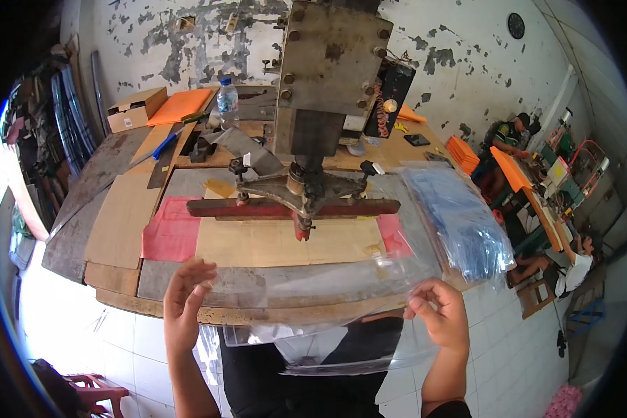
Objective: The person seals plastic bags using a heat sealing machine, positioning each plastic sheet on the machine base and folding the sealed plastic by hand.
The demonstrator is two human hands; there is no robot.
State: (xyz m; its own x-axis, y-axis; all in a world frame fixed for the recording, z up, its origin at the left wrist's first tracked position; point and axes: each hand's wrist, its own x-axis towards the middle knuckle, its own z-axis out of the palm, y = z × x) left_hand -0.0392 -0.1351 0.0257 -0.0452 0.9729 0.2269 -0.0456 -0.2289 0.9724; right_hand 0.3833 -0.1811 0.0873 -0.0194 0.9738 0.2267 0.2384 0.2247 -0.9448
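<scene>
A clear plastic sheet point(327, 282) stretches between my two hands, over the front edge of the worktable and above my lap. My left hand point(185, 299) is at its left end, fingers curled toward the thumb on the film. At the right end, my right hand point(439, 312) pinches the film between thumb and fingertips. Beyond the sheet stands a press machine point(334, 63) with a long red-edged bar point(258, 207). The bar is above a tan pad point(285, 244), which lies over a pink cloth point(171, 233).
Stacked clear plastic sheets point(460, 216) lie to the right. A water bottle point(227, 103), an orange stack point(179, 107), a cardboard box point(138, 109) and a blue-handled tool point(166, 144) are at the back left. Two people point(510, 136) are on the right, one at another bench.
</scene>
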